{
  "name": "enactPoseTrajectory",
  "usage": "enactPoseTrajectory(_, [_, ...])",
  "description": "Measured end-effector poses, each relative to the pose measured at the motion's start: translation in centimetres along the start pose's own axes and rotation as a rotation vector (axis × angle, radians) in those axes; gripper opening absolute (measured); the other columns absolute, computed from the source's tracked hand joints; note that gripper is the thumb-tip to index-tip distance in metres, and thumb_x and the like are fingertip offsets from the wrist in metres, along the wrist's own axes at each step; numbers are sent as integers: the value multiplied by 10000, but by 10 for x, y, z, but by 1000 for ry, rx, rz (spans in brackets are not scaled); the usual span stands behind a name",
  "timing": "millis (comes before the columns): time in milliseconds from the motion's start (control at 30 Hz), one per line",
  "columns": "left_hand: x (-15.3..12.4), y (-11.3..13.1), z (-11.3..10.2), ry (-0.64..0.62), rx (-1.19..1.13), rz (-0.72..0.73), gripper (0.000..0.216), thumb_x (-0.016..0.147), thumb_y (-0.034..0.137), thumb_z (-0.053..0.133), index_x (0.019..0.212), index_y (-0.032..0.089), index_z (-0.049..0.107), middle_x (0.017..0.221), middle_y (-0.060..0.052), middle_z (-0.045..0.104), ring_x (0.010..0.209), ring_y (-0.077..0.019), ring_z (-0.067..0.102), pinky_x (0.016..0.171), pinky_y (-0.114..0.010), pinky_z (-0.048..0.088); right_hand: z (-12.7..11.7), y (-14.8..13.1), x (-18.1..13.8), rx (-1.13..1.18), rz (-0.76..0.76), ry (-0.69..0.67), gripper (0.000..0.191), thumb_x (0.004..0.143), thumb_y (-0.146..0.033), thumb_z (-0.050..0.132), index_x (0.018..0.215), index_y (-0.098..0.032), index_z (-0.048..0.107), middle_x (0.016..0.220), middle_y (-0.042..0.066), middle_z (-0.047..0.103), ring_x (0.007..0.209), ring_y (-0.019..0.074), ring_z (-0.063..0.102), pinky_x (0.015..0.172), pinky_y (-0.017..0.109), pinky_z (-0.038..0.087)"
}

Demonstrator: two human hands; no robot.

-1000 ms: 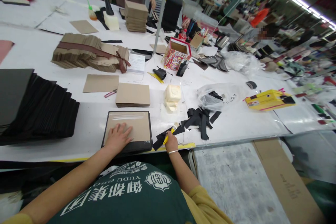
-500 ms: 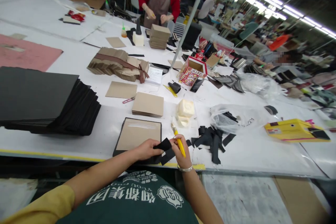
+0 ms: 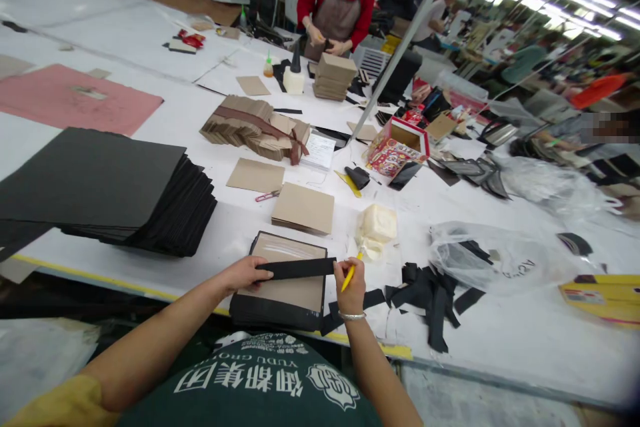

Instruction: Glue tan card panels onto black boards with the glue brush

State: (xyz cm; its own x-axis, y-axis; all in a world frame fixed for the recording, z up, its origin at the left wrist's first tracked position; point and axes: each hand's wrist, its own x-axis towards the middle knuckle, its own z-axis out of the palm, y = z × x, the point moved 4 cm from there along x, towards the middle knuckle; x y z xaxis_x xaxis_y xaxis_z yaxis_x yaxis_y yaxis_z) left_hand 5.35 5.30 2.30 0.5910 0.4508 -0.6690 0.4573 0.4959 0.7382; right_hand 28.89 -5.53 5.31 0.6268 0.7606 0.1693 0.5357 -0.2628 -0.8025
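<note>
Stretched between my two hands is a black strip [image 3: 297, 269], held over a beige board with a black border [image 3: 295, 290]. My left hand [image 3: 249, 273] pinches the strip's left end. At its right end, my right hand [image 3: 351, 285] grips the strip between the fingertips and also keeps hold of a yellow-handled brush [image 3: 352, 275]. The brush's tip end is mostly hidden. Under the bordered board lie more black pieces. A heap of black strips [image 3: 430, 297] is to the right of my right hand, with a cream-coloured glue container [image 3: 377, 227] beyond it.
A tall stack of black sheets [image 3: 120, 180] stands at left. Beige boards [image 3: 303, 207] and a pink-handled cutter [image 3: 267, 195] lie ahead. A metal pole [image 3: 400, 47] rises beyond, near a red box [image 3: 400, 150]. Across the table a person in red [image 3: 337, 0] works.
The black strip, bunched between my hands before, is now pulled out straight over the board. My hands have moved apart, and the view has shifted to the left.
</note>
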Motion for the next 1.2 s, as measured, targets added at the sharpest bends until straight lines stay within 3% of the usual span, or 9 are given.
enactPoseTrajectory(167, [17, 2, -36, 332, -34, 74, 317, 619, 461, 582, 633, 163, 475, 475, 63, 444, 421, -68, 414, 444, -193, 355, 27, 19, 8, -20, 25, 9, 298, 777, -413, 506, 950, -189, 412, 711, 0, 583, 657, 140, 580, 662, 268, 444])
enactPoseTrajectory(400, [36, 11, -55, 669, 430, 205, 288, 663, 426, 522, 532, 169, 522, 461, 40, 482, 476, -103, 444, 483, -215, 299, 53, 34, 15, -135, 2, -55, 302, 787, -414, 476, 968, -178, 424, 723, 5, 588, 648, 142, 581, 616, 250, 434])
enactPoseTrajectory(700, [47, 5, -62, 715, 457, 134, 308, 653, 450, 513, 522, 172, 535, 468, 33, 498, 497, -116, 462, 502, -217, 297, 65, 40, 22, -289, -63, -73, 273, 801, -357, 460, 984, -154, 449, 686, 1, 555, 620, 139, 543, 617, 251, 419])
enactPoseTrajectory(967, [52, 4, -63, 684, 470, 90, 359, 646, 503, 503, 504, 174, 511, 425, 37, 450, 471, -119, 438, 487, -225, 281, 66, 43, 22, -271, -99, -40, 216, 807, -315, 461, 958, -160, 454, 658, -12, 531, 611, 133, 525, 625, 254, 424])
enactPoseTrajectory(1200, [54, 0, -63, 685, 505, 128, 384, 659, 524, 486, 496, 176, 488, 424, 42, 423, 470, -114, 423, 492, -222, 277, 58, 37, 16, -241, -281, 66, 175, 836, -292, 445, 954, -163, 452, 699, 5, 503, 660, 132, 501, 666, 263, 433])
